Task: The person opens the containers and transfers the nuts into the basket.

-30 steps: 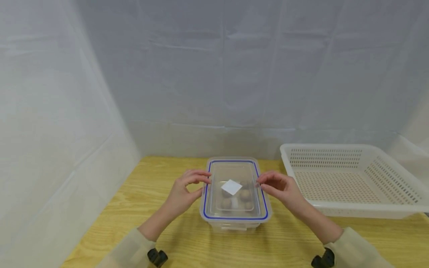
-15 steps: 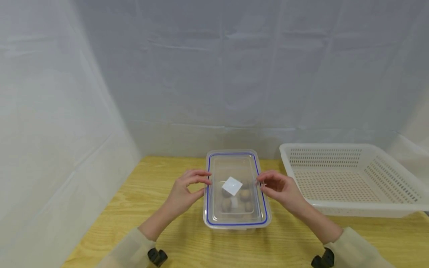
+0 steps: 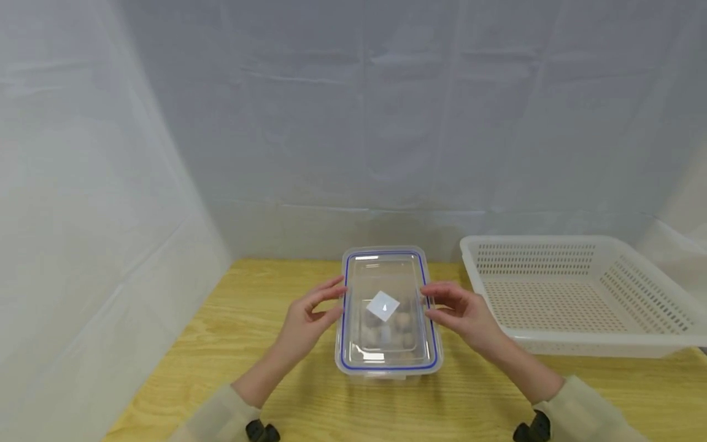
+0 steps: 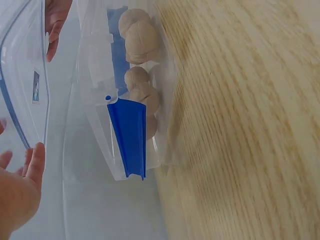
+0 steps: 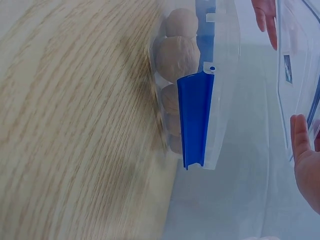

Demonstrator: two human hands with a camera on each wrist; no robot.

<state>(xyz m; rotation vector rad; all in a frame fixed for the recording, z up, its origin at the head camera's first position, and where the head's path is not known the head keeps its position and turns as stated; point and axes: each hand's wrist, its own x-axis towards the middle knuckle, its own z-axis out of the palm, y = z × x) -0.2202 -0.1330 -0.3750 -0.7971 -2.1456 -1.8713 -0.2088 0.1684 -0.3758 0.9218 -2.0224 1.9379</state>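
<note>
A clear plastic lid [image 3: 381,270] with a blue seal and a white label [image 3: 383,306] is held between both hands, over a clear food container [image 4: 100,120]. The left hand [image 3: 311,319] pinches the lid's left edge with thumb and fingers. On the opposite edge, the right hand [image 3: 461,312] grips it the same way. Both wrist views show a gap between lid and container. Inside the container lie several round light-brown pieces [image 5: 177,57]. A blue side clip [image 4: 131,137] hangs down in the left wrist view, and another blue clip [image 5: 195,117] does so in the right.
A white perforated basket [image 3: 580,337] stands to the right on the wood-grain table [image 3: 221,344]. Pale sheeting [image 3: 331,123] hangs behind the table and along its left side. Each sleeve cuff carries a small black device [image 3: 262,431].
The lid has tilted: its far edge rose and its near edge came down in the head view. The left fingers have shifted slightly along the edge. The basket has stayed in place.
</note>
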